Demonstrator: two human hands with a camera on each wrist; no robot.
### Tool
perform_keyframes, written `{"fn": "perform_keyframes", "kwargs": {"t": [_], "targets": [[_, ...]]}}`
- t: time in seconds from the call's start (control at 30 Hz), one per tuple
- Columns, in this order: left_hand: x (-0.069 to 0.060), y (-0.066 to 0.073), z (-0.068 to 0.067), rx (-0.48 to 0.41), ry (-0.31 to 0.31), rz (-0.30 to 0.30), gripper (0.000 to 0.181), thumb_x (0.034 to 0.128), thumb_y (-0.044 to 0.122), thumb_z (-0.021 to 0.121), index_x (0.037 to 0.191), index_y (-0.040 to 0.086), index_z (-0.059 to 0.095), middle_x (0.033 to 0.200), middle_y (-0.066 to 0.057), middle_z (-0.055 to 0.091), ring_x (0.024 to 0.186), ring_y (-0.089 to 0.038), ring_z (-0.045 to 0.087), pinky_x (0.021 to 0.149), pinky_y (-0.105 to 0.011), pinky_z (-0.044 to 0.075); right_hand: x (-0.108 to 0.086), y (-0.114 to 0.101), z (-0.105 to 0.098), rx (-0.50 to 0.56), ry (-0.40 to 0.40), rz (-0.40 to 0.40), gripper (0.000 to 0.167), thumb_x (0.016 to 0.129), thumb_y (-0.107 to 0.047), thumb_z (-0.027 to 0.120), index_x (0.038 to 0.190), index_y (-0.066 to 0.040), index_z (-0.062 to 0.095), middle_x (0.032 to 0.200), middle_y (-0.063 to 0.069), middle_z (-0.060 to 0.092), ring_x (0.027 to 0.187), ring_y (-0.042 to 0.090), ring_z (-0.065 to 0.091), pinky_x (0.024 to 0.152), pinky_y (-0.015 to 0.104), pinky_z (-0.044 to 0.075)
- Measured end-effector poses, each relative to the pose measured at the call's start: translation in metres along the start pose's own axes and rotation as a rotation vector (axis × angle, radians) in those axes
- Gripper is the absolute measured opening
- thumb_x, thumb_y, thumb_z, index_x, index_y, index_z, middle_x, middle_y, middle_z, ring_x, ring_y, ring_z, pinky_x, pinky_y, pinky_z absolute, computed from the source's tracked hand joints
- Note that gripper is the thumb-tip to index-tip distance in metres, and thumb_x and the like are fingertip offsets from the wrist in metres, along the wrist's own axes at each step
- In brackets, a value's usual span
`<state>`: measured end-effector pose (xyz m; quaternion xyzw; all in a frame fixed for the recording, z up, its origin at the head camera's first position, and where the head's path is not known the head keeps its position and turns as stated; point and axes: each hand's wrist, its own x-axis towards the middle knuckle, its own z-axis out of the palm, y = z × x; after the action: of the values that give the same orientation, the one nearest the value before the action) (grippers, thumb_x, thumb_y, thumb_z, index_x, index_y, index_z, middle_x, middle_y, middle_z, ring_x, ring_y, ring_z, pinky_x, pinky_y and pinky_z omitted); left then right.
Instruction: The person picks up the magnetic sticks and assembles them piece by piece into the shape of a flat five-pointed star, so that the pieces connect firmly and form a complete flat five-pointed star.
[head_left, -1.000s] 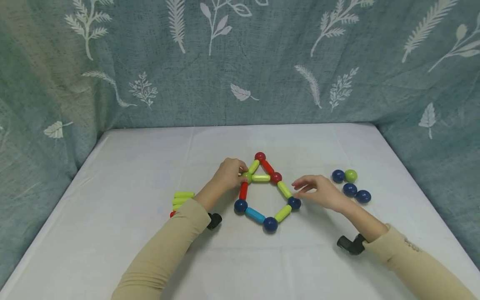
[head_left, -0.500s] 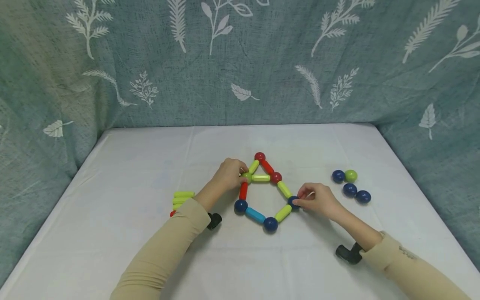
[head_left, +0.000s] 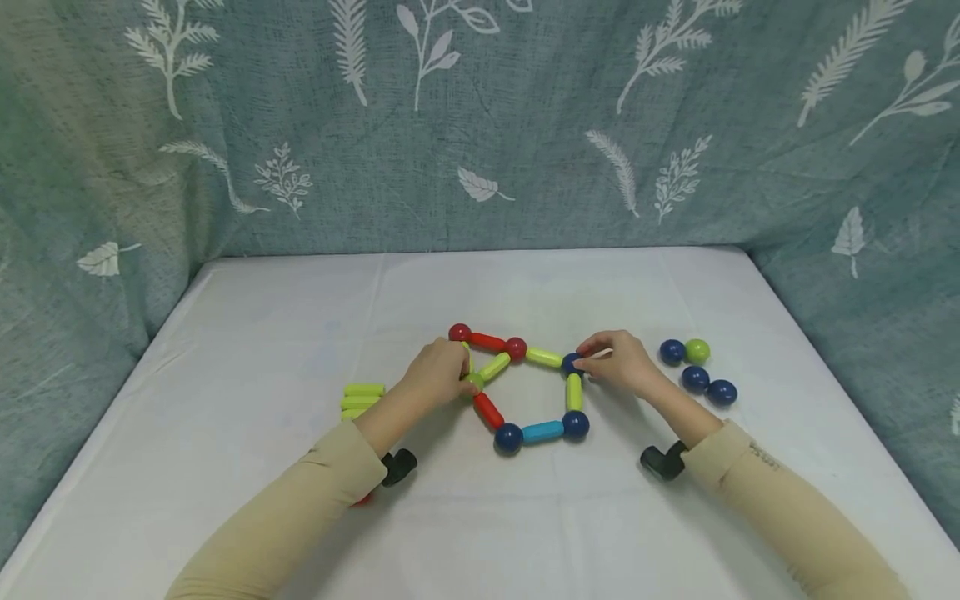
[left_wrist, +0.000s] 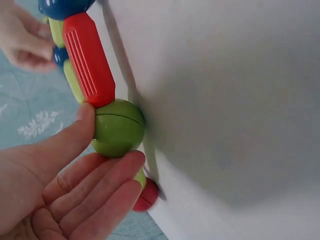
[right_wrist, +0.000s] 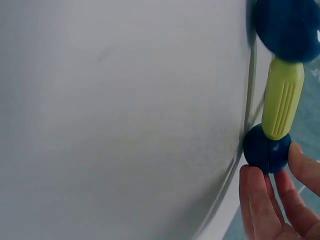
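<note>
A closed frame of balls joined by rods lies mid-table in the head view. My left hand (head_left: pixel 437 372) pinches its green ball (left_wrist: pixel 119 128), with the thumb on one side and fingertips on the other. A red rod (left_wrist: pixel 89 59) joins that ball to a blue ball (head_left: pixel 508 439). My right hand (head_left: pixel 619 362) pinches another blue ball (right_wrist: pixel 267 149) at the frame's right corner, where a yellow-green rod (right_wrist: pixel 283 98) meets it. Along the far side are two red balls, one at the corner (head_left: pixel 460 332), linked by a red rod (head_left: pixel 489 342). A light-blue rod (head_left: pixel 542 432) forms the near side.
Several loose balls, blue ones (head_left: pixel 695 380) and a green one (head_left: pixel 697 351), lie to the right on the white-covered table (head_left: pixel 480 533). Yellow-green rods (head_left: pixel 363 390) lie stacked at left, partly behind my left arm. A red piece (head_left: pixel 365 499) peeks out below that wrist.
My right hand has closed on the blue corner ball and moved it away from me. The frame has turned counterclockwise, with the left hand's green ball shifting slightly left and nearer.
</note>
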<state>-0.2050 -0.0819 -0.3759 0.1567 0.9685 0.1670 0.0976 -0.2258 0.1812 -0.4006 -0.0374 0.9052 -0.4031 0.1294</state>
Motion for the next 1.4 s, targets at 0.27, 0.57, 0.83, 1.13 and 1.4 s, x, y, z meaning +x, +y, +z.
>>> {"fn": "perform_keyframes", "kwargs": {"t": [0.27, 0.57, 0.83, 1.13, 1.4], "targets": [[-0.005, 0.004, 0.002, 0.040, 0.032, -0.010, 0.026, 0.0699, 0.020, 0.080, 0.061, 0.005, 0.061, 0.051, 0.001, 0.049, 0.051, -0.011, 0.043, 0.047, -0.019, 0.034, 0.026, -0.010, 0.005, 0.025, 0.021, 0.024, 0.027, 0.088, -0.012, 0.062, 0.113, -0.001, 0.061, 0.117, 0.017, 0.058, 0.096, 0.026, 0.060, 0.072, 0.028, 0.052], [-0.001, 0.006, 0.000, 0.053, -0.011, -0.068, 0.028, 0.0695, 0.023, 0.080, 0.063, 0.005, 0.061, 0.052, -0.001, 0.048, 0.053, -0.014, 0.045, 0.048, -0.021, 0.033, 0.037, -0.015, 0.007, 0.053, 0.032, 0.047, 0.029, 0.089, -0.011, 0.060, 0.116, -0.002, 0.061, 0.120, 0.016, 0.057, 0.101, 0.028, 0.058, 0.076, 0.028, 0.051], [-0.011, -0.012, -0.013, 0.017, -0.040, -0.011, 0.024, 0.0745, 0.024, 0.076, 0.080, 0.002, 0.068, 0.069, -0.003, 0.059, 0.065, -0.017, 0.052, 0.057, -0.025, 0.043, 0.037, -0.013, 0.008, 0.074, 0.033, 0.060, 0.030, 0.090, -0.010, 0.059, 0.118, -0.002, 0.059, 0.122, 0.017, 0.055, 0.102, 0.028, 0.058, 0.077, 0.029, 0.051], [-0.045, -0.086, -0.043, -0.074, -0.083, -0.077, 0.029, 0.0881, 0.013, 0.058, 0.110, -0.006, 0.061, 0.110, -0.023, 0.059, 0.103, -0.037, 0.052, 0.086, -0.049, 0.044, 0.039, -0.012, 0.010, 0.081, 0.027, 0.037, 0.030, 0.089, -0.010, 0.060, 0.117, -0.001, 0.060, 0.121, 0.017, 0.056, 0.100, 0.028, 0.059, 0.077, 0.029, 0.051], [-0.058, -0.124, -0.033, -0.105, -0.077, -0.022, 0.025, 0.0867, 0.010, 0.058, 0.104, -0.007, 0.064, 0.104, -0.022, 0.060, 0.098, -0.038, 0.053, 0.085, -0.051, 0.043, 0.039, -0.010, 0.009, 0.101, 0.021, 0.047, 0.030, 0.089, -0.010, 0.059, 0.118, -0.001, 0.059, 0.121, 0.017, 0.055, 0.101, 0.028, 0.058, 0.078, 0.029, 0.051]]}}
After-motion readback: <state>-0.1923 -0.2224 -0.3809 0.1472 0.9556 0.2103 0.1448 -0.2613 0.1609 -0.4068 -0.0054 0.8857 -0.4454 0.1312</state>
